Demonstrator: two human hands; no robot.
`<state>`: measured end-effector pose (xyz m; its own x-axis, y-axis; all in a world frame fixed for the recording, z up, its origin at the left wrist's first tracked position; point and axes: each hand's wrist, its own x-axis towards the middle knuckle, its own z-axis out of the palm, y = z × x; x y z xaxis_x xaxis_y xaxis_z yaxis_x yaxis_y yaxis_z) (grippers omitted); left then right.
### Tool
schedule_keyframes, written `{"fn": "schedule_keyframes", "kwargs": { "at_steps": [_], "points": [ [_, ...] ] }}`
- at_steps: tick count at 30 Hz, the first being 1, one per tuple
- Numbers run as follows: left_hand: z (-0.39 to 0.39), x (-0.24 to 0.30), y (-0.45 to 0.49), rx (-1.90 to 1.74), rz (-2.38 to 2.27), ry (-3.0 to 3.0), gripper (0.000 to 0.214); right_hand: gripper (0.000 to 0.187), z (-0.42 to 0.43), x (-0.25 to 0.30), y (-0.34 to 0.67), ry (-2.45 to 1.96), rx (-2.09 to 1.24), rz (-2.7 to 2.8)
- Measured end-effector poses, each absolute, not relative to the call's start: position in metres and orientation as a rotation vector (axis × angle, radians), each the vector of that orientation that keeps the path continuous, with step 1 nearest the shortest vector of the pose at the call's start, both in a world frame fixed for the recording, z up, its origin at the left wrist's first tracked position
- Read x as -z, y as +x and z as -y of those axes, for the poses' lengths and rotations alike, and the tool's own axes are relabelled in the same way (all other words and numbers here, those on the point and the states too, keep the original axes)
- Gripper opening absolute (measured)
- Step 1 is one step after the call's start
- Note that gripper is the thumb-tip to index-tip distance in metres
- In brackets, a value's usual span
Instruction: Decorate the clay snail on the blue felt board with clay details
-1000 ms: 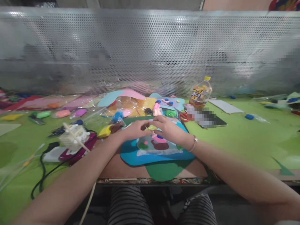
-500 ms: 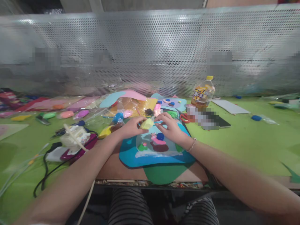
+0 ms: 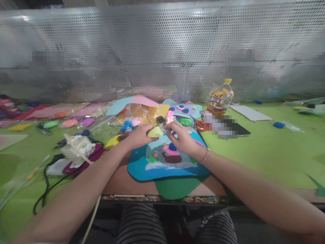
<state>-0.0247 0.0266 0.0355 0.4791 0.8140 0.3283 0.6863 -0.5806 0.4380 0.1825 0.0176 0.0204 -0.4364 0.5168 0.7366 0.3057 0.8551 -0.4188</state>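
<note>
My left hand is closed round a lump of yellow clay in clear wrap, held just above the far edge of a blue foam board. My right hand pinches at the right end of the same lump, fingers curled. On the board sits a clay picture: a pink snail with a blue ball on a brown mound, green bits and a white strip. A green foam sheet lies under the board at the table's near edge.
Bagged clay pieces and foam sheets lie behind my hands. A yellow-capped bottle stands at the back right, red scissors beside it. A white tool with black cable rests at left. A perforated metal screen closes the back.
Both hands have lifted slightly off the board and moved a little further away, bringing the yellow clay into view between them; the snail picture is now uncovered.
</note>
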Motion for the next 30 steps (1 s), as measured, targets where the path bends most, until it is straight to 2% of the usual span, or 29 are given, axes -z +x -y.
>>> {"fn": "schedule_keyframes", "kwargs": {
  "at_steps": [4,11,19,22,30],
  "points": [
    [-0.021,-0.035,-0.022,-0.721,-1.316,2.541,0.020,0.018,-0.018,-0.020,0.182,-0.580,-0.277,2.095],
    [-0.006,-0.043,-0.015,-0.440,-1.514,2.767,0.045,0.008,-0.022,-0.019,0.180,-0.609,-0.482,2.070],
    [-0.005,-0.043,-0.016,-0.388,-1.391,2.845,0.041,0.007,-0.015,-0.025,0.180,-0.634,-0.632,2.104],
    [-0.005,-0.041,-0.017,-0.342,-1.326,2.905,0.044,0.003,-0.010,-0.028,0.179,-0.615,-0.620,2.139],
    [-0.007,-0.040,-0.016,-0.307,-1.287,2.879,0.040,0.010,-0.007,-0.028,0.179,-0.592,-0.525,2.192]
  ]
}}
